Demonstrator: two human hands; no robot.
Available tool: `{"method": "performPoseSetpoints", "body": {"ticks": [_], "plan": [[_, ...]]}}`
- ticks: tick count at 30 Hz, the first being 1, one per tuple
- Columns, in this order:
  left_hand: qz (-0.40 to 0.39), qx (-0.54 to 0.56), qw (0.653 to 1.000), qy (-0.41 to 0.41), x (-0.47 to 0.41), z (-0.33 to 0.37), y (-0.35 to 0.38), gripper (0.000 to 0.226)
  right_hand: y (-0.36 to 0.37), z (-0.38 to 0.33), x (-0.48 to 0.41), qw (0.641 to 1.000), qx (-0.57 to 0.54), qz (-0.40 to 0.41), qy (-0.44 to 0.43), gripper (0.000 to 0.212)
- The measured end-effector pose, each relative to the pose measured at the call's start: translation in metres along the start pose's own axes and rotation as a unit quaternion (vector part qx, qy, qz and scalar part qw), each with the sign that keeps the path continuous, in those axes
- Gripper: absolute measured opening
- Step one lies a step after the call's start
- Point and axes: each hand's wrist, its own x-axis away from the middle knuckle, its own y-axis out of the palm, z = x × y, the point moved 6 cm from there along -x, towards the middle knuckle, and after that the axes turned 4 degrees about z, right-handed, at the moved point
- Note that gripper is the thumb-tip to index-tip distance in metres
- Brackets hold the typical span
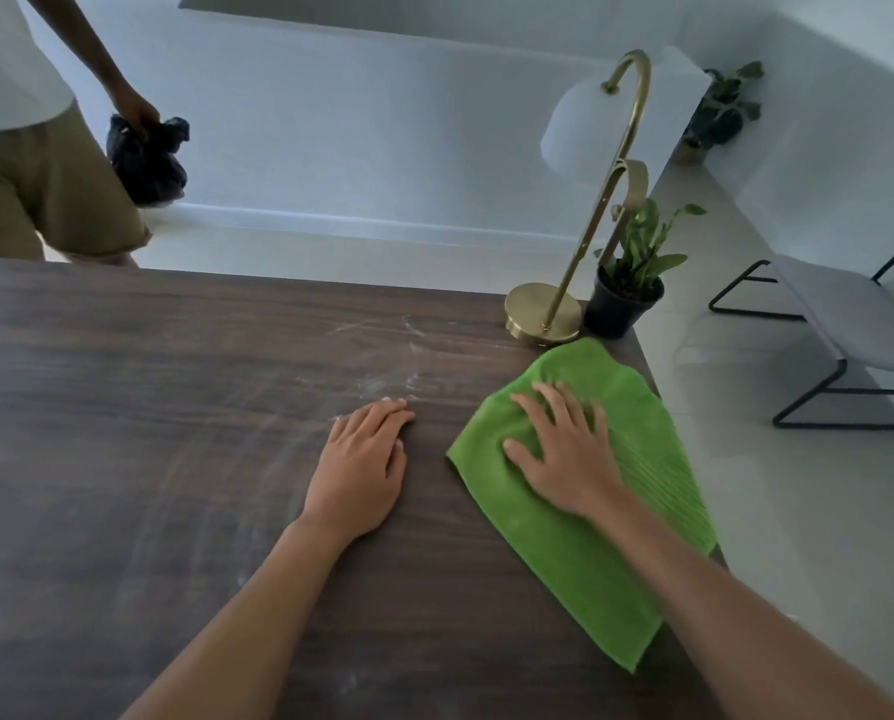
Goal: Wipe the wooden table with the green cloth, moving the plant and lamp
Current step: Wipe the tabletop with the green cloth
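Dark wood counter runs under both my arms, streaked with pale dust near its middle. My right grip lies flat on the cloth near the counter's right edge, fingers spread and curled round nothing. My left grip rests just beside it on bare wood, fingers straight and together, and the lamp and plant stand side by side at the far right corner, just beyond the cloth.

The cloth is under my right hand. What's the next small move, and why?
Probably slide the green ribbed cloth leftward under the right hand: pale dusty smears streak the dark wooden table beyond the left hand, which lies flat there.
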Motion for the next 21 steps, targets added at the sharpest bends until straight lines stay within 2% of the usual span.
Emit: {"method": "performPoseSetpoints", "body": {"ticks": [2, 7, 11, 15, 21], "plan": [[0.009, -0.019, 1.000, -0.004, 0.003, -0.013, -0.008, 0.041, 0.005, -0.019, -0.023, 1.000, 0.016, -0.014, 0.022, 0.074], [0.017, -0.048, 0.998, -0.025, 0.001, -0.038, -0.016, 0.042, 0.009, -0.086, -0.029, 0.999, 0.000, 0.011, -0.038, 0.069], [0.028, -0.055, 0.997, -0.039, -0.006, -0.053, -0.022, 0.043, 0.002, -0.082, -0.039, 0.995, -0.061, 0.069, 0.047, 0.062], [0.035, -0.061, 0.996, -0.056, -0.014, -0.065, -0.023, 0.043, 0.012, -0.086, -0.053, 0.996, -0.004, 0.010, 0.085, 0.081], [0.030, -0.081, 0.994, -0.069, -0.029, -0.077, -0.019, 0.049, 0.015, -0.099, -0.070, 1.000, 0.020, 0.000, 0.023, 0.085]]}}
